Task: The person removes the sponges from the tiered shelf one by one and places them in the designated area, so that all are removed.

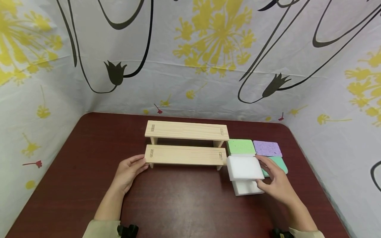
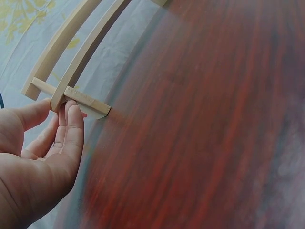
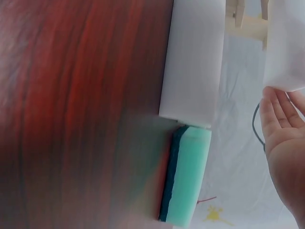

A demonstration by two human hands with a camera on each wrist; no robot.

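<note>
A light wooden stepped rack [image 1: 186, 154] with two long boards stands on the table. My left hand [image 1: 128, 172] pinches the left end of its front board between thumb and fingers; the left wrist view shows this hand [image 2: 47, 157] at the board's end. To the right of the rack, my right hand [image 1: 276, 185] grips a white sponge block [image 1: 244, 167] by its right side. In the right wrist view the held block is raised above a second white sponge block [image 3: 193, 62], which lies on the table. A teal sponge [image 1: 278, 165] lies just behind the right hand, partly hidden.
Behind the held block lie a green sponge [image 1: 241, 146] and a purple sponge [image 1: 267, 148], side by side. The dark red table [image 1: 178, 205] is bounded at the back and sides by a patterned white cloth [image 1: 190, 96].
</note>
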